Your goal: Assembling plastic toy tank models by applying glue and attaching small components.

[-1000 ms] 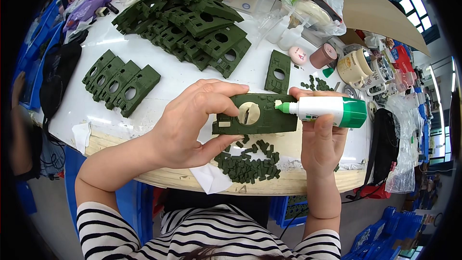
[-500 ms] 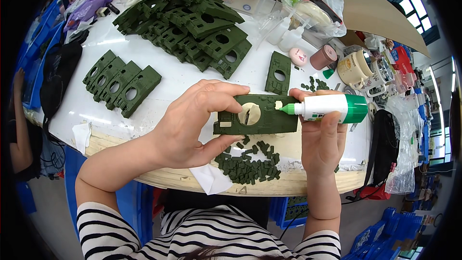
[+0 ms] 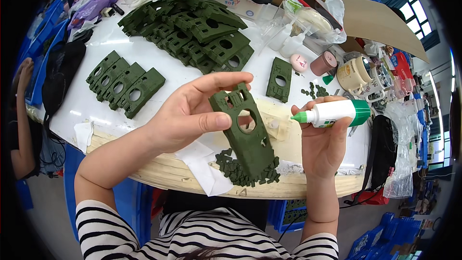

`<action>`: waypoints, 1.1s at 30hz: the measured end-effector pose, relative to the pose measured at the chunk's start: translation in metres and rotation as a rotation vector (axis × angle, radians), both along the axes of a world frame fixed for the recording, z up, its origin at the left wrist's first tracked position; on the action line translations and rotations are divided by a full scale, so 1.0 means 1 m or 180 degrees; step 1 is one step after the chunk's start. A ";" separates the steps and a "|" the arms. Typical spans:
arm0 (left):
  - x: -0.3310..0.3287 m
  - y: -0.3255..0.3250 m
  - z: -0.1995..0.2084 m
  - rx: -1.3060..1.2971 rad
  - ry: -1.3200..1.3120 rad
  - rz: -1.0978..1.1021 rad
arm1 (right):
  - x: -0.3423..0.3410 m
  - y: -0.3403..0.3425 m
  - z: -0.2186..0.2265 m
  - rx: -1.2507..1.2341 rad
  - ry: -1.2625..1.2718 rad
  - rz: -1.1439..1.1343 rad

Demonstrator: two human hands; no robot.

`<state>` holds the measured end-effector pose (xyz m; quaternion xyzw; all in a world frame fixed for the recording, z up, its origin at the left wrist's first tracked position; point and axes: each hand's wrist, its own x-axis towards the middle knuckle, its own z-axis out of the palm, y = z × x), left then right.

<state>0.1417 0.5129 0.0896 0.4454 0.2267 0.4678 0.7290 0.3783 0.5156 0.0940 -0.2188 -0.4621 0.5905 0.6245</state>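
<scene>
Pinched by its far end in my left hand is a dark green plastic model tank hull, tilted, with a round hole through it. My right hand is closed round a white glue bottle that lies level, its green nozzle pointing left toward the hull but apart from it. Below the hull, a heap of small dark green pieces rests near the table's front edge, partly hidden by it. Another hull lies flat beyond my right hand, beside a few more small pieces.
Four-sided stacks of green hulls pile up at the back, and several more stand in a row at left. A beige mug, a spool-like pink cylinder and a pink round case sit at right. White paper overhangs the front edge.
My left hand has swung the hull from level to steeply slanted, its right end now toward me. The glue nozzle has come away from the hull; my right hand has hardly moved.
</scene>
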 end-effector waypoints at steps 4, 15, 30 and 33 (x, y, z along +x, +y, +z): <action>0.004 -0.006 -0.002 -0.0340 -0.0272 -0.0825 | -0.004 0.000 -0.002 0.0408 -0.0384 0.0055; 0.008 -0.011 -0.007 -0.0281 -0.0388 -0.1285 | -0.017 -0.007 -0.012 0.0688 -0.0727 0.0492; 0.006 -0.011 -0.006 -0.0538 -0.0251 -0.1222 | -0.016 -0.005 -0.014 0.0844 -0.0860 0.0431; 0.006 -0.011 -0.006 -0.0579 -0.0214 -0.1218 | -0.017 -0.005 -0.014 0.0821 -0.0840 0.0444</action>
